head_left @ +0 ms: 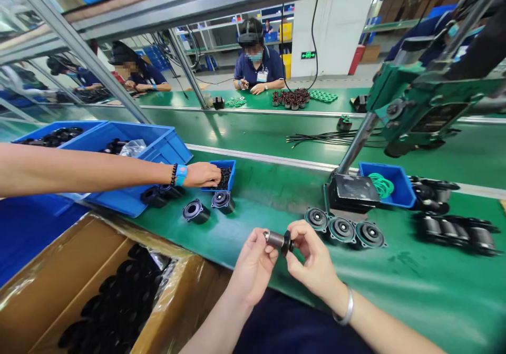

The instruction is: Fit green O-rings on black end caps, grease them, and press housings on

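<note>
My left hand (253, 263) and my right hand (312, 256) together pinch a small metal cylinder with a black ring (279, 240), held just above the green belt (415, 285). The left fingers grip its silver end. My right thumb and fingers close on the black end. Three round black caps (342, 229) lie in a row just beyond my right hand.
A co-worker's arm reaches from the left, its hand (203, 174) in a small blue tray of black parts (226, 177). Large blue bins (158, 148) stand left, a cardboard box of black parts (114, 301) near left, a green press (427, 106) right. Other people sit across.
</note>
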A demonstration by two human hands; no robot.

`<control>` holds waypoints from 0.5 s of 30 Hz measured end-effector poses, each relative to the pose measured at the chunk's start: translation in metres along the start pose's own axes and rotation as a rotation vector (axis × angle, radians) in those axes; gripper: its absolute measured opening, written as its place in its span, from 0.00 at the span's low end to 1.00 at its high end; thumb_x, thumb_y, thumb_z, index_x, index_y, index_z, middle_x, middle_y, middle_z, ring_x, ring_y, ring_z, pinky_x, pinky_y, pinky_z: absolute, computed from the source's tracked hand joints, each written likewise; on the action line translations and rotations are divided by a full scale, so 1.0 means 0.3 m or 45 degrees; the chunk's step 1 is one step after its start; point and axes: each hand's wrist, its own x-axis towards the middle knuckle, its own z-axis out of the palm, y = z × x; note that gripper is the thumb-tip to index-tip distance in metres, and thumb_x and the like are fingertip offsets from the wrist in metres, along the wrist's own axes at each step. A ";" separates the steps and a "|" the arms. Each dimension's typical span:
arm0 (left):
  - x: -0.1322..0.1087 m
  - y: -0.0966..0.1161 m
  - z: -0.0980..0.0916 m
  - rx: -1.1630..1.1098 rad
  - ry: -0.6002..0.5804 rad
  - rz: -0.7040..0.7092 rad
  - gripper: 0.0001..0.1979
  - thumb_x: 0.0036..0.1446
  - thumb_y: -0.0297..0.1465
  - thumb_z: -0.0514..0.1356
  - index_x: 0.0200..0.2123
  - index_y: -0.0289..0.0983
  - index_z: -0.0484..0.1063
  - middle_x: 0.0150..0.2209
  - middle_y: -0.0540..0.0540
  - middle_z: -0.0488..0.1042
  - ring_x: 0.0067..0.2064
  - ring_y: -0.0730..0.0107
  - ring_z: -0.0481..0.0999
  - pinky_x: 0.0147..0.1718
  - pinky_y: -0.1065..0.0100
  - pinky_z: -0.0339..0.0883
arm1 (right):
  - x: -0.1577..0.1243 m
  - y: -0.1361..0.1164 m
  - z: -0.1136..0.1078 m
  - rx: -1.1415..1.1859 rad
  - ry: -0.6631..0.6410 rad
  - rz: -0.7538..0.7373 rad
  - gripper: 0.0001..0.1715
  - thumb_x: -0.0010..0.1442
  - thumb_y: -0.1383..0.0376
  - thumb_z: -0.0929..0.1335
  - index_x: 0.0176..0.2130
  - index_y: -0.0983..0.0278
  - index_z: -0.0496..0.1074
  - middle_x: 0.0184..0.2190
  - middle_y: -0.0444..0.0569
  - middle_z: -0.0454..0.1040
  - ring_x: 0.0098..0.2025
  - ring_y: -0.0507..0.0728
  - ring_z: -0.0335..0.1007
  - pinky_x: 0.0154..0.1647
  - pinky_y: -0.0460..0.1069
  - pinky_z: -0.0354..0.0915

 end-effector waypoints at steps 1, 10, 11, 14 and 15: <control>0.000 -0.005 -0.001 0.034 0.011 0.041 0.15 0.48 0.34 0.74 0.32 0.35 0.73 0.30 0.53 0.70 0.27 0.83 0.67 0.28 0.79 0.68 | 0.000 0.000 -0.007 -0.110 -0.008 -0.111 0.18 0.50 0.76 0.64 0.40 0.60 0.60 0.38 0.47 0.63 0.39 0.51 0.63 0.38 0.44 0.66; -0.006 -0.011 -0.020 0.246 -0.121 0.211 0.08 0.54 0.33 0.70 0.34 0.36 0.77 0.40 0.46 0.80 0.26 0.82 0.74 0.30 0.77 0.70 | 0.000 0.020 -0.024 -0.043 -0.061 -0.072 0.16 0.53 0.75 0.65 0.41 0.60 0.61 0.40 0.47 0.64 0.38 0.50 0.66 0.37 0.43 0.67; -0.007 -0.007 -0.020 0.297 -0.174 0.230 0.08 0.56 0.34 0.69 0.37 0.37 0.78 0.42 0.44 0.81 0.28 0.80 0.76 0.31 0.75 0.71 | 0.001 0.022 -0.020 0.081 -0.070 0.026 0.15 0.55 0.73 0.65 0.41 0.59 0.60 0.40 0.47 0.64 0.37 0.49 0.66 0.35 0.42 0.67; -0.009 0.004 -0.025 0.449 -0.323 0.308 0.15 0.60 0.36 0.66 0.49 0.39 0.77 0.45 0.41 0.80 0.30 0.71 0.80 0.34 0.68 0.75 | 0.003 0.029 -0.014 0.363 -0.125 0.179 0.10 0.59 0.68 0.67 0.41 0.59 0.62 0.40 0.46 0.64 0.37 0.49 0.67 0.37 0.41 0.68; -0.011 0.008 -0.030 0.489 -0.358 0.327 0.17 0.60 0.37 0.65 0.52 0.40 0.74 0.45 0.40 0.80 0.30 0.70 0.81 0.33 0.67 0.75 | 0.001 0.033 -0.015 0.430 -0.139 0.209 0.10 0.60 0.66 0.68 0.40 0.59 0.62 0.40 0.46 0.64 0.38 0.49 0.67 0.38 0.42 0.68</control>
